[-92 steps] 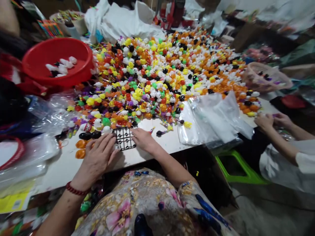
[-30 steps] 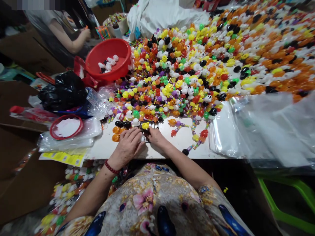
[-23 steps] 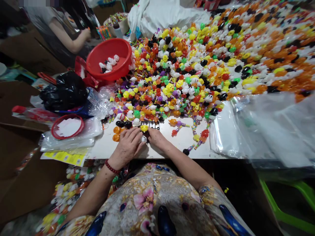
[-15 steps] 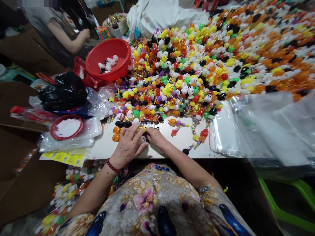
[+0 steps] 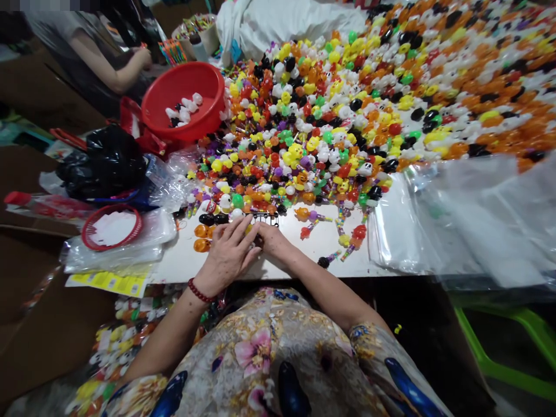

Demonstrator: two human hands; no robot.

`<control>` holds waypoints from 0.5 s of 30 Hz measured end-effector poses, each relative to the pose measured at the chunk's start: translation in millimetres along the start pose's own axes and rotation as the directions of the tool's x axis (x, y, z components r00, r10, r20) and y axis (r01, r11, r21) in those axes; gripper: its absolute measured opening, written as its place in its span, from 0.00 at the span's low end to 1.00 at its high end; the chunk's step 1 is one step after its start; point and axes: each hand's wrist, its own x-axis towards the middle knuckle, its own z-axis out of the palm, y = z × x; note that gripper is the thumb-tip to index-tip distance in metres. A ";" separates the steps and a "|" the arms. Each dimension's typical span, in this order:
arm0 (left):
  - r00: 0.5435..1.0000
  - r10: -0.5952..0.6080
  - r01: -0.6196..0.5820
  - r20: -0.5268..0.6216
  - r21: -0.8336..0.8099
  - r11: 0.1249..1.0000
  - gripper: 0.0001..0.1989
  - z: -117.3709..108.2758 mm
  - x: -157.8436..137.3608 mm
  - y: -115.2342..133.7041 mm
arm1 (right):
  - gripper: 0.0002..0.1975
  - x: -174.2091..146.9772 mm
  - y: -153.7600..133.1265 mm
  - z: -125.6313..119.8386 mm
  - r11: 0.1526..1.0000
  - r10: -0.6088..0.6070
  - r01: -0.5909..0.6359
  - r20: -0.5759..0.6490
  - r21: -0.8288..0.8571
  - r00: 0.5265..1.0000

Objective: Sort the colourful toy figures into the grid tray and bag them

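Hands: left hand (image 5: 228, 253) and right hand (image 5: 273, 240) together at a black grid (image 5: 267, 216) on the tabletop (image 5: 299, 255), grip hidden
Yellow toy (image 5: 249, 229): between them, mostly covered
Red tub (image 5: 206, 87): white and black toys (image 5: 189, 105)
Red basket (image 5: 110, 246): white sheets (image 5: 115, 225)

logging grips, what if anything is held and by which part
The left hand partly covers a yellow piece beside the right hand; any grip is hidden.
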 end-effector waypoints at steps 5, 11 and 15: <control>1.000 -0.007 0.007 -0.019 0.012 1.000 0.19 3.0 -0.1 -1.9 | 0.08 -3.7 -5.4 4.4 0.990 0.075 -0.072 0.018 -0.123 0.997; 1.000 -0.014 0.014 -0.027 0.015 1.000 0.17 3.8 0.1 -5.4 | 0.09 -4.3 -4.8 5.5 0.987 0.064 -0.060 0.025 -0.152 0.998; 1.000 -0.020 0.020 -0.006 0.003 1.000 0.21 6.0 -1.3 -9.6 | 0.10 -2.4 -9.3 3.2 0.982 0.059 -0.050 0.043 -0.182 0.997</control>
